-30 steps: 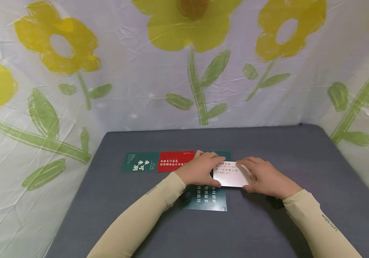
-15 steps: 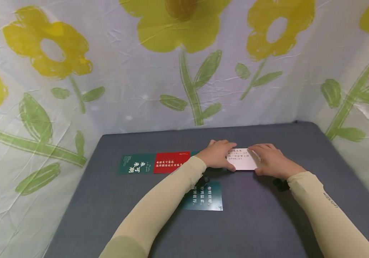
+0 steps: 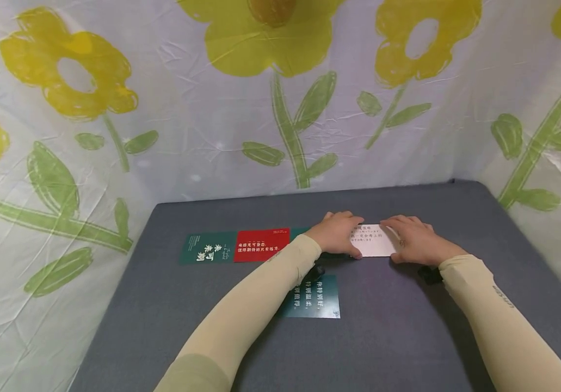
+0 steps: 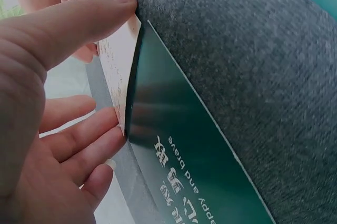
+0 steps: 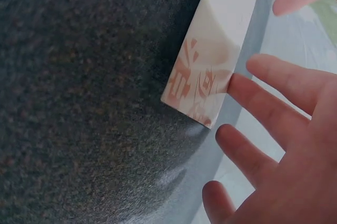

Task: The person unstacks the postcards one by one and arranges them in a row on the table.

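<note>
A white card (image 3: 372, 240) with printed characters lies at the right end of a row of cards, seen in the head view. My left hand (image 3: 337, 234) pinches its left end, thumb on the near edge and fingertips on the far edge. That end is slightly raised beside a dark green card (image 4: 179, 129) in the left wrist view. My right hand (image 3: 419, 240) holds the right part of the white card between thumb and fingers. Reddish-brown print shows on the white card (image 5: 202, 60) in the right wrist view.
A red card (image 3: 260, 245) and a green card (image 3: 207, 247) continue the row leftward. A teal card (image 3: 316, 296) lies nearer, partly under my left forearm. The grey table (image 3: 383, 337) meets a flower-printed curtain (image 3: 211, 136) at its back edge.
Both hands have carried the white card away from above the teal card, toward the back and right, to the end of the row. Over the last half second it has barely moved.
</note>
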`<act>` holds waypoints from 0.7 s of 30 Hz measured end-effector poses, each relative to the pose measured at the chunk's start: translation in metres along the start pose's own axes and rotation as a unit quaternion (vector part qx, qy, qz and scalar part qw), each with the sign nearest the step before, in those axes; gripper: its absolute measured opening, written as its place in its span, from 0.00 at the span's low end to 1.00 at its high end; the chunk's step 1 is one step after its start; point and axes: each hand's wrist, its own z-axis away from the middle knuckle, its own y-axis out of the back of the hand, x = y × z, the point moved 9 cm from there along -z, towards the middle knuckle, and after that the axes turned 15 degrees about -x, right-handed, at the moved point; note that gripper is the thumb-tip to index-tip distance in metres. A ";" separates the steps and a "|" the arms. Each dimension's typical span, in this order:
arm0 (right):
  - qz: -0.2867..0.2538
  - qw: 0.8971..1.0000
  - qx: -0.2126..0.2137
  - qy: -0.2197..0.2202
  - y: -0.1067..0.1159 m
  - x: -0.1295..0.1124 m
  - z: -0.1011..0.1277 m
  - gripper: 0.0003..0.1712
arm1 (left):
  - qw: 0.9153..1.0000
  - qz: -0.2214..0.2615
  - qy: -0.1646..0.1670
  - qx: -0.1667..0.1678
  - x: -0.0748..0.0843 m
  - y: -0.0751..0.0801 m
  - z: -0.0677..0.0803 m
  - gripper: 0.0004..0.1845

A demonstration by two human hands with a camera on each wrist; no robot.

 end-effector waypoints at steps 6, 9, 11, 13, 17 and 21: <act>-0.005 1.000 -0.008 -0.005 0.000 0.000 0.003 0.51 | 1.000 0.010 0.005 -0.001 0.000 -0.001 0.002 0.50; -0.002 1.000 -0.007 -0.010 0.001 -0.001 0.002 0.52 | 1.000 0.012 0.002 0.002 0.000 0.000 0.004 0.50; 0.000 1.000 -0.008 -0.012 0.000 -0.003 0.002 0.52 | 1.000 0.015 0.002 0.000 -0.001 0.000 0.006 0.51; -0.002 1.000 -0.010 -0.012 -0.002 -0.005 0.002 0.53 | 1.000 0.020 0.006 -0.001 -0.002 -0.002 0.008 0.54; -0.019 1.000 0.004 -0.002 -0.003 -0.015 0.005 0.53 | 0.999 0.029 0.010 0.013 -0.003 -0.003 0.019 0.58; -0.014 0.999 0.040 0.013 0.001 -0.037 0.012 0.50 | 0.998 0.047 -0.011 0.041 0.000 -0.001 0.047 0.58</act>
